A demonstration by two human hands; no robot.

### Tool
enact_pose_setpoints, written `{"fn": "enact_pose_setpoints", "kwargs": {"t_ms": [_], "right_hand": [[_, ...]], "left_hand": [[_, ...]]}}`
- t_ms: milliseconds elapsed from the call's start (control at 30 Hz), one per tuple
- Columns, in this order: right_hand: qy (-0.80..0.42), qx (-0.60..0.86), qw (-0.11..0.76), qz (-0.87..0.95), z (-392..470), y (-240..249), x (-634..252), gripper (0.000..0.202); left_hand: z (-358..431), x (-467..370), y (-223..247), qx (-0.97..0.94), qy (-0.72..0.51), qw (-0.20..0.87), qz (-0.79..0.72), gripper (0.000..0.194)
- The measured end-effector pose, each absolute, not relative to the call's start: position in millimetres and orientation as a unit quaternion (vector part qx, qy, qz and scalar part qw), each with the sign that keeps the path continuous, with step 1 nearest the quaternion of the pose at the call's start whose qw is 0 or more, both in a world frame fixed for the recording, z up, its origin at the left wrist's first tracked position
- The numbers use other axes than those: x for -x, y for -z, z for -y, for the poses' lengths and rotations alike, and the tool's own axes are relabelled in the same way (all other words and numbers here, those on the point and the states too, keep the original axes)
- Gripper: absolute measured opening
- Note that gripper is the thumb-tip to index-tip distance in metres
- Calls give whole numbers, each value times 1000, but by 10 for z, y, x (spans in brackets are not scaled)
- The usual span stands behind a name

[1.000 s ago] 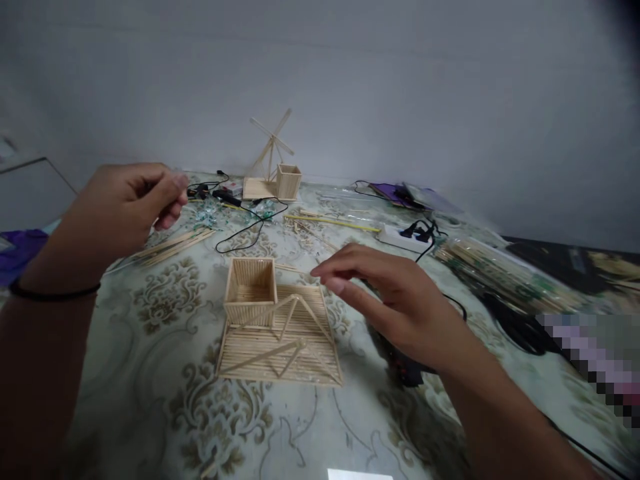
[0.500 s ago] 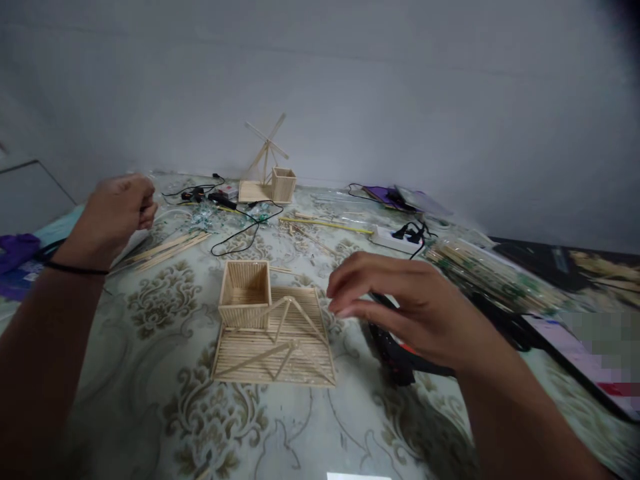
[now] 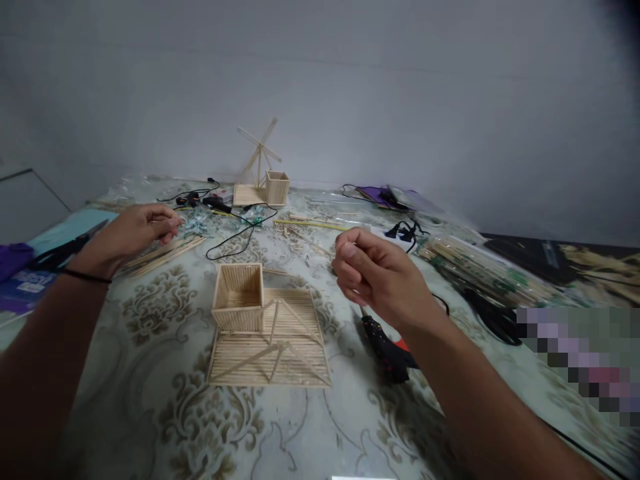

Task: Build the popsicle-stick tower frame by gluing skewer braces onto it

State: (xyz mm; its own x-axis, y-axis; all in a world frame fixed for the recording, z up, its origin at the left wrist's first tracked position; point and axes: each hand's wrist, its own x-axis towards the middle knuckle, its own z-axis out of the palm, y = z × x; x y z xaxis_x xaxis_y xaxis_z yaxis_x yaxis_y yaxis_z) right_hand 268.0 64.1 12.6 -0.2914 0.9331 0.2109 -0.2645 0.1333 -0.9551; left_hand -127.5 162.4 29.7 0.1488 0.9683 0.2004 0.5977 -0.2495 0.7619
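Right hand: fingers curled, thumb by forefinger; can't tell if anything is pinched; raised just right of model.
Left hand: half curled, far left near loose sticks; can't tell if grasping.
Stick model: near centre on table, hands off; pale wood, flat slatted base, open-top box at far left corner, two peaked frames.
Glue gun: black, right of model.
Windmill model: far, by wall.

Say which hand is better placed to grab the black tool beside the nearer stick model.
Probably the right hand: it's nearest the black tool, while the left hand is across the nearer stick model, by loose sticks.
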Motion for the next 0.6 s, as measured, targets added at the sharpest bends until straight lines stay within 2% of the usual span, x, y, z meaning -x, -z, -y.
{"fn": "enact_pose_setpoints", "kwargs": {"t_ms": [133, 233, 300, 333, 400, 600], "right_hand": [[-465, 381, 513, 613, -693, -19, -2683, 63], [-367, 402, 508, 668, -637, -5, -2637, 68], [-304, 381, 508, 710, -568, -36, -2584, 58], [-277, 364, 505, 732, -532, -57, -2550, 45], [-243, 329, 492, 769, -465, -95, -2475, 16], [-226, 312, 493, 780, -366, -84, -2299, 8]], "left_hand": [[-1645, 1241, -260, -723, -332, 248, -553, 32], [-1611, 1157, -280, -732, -314, 225, -562, 31], [-1542, 1065, -320, -736, -307, 212, -565, 20], [-1492, 1006, -347, -738, -308, 208, -564, 18], [-1368, 868, -409, -737, -320, 201, -560, 27], [-1064, 538, -561, -757, -344, 146, -536, 33]]}}
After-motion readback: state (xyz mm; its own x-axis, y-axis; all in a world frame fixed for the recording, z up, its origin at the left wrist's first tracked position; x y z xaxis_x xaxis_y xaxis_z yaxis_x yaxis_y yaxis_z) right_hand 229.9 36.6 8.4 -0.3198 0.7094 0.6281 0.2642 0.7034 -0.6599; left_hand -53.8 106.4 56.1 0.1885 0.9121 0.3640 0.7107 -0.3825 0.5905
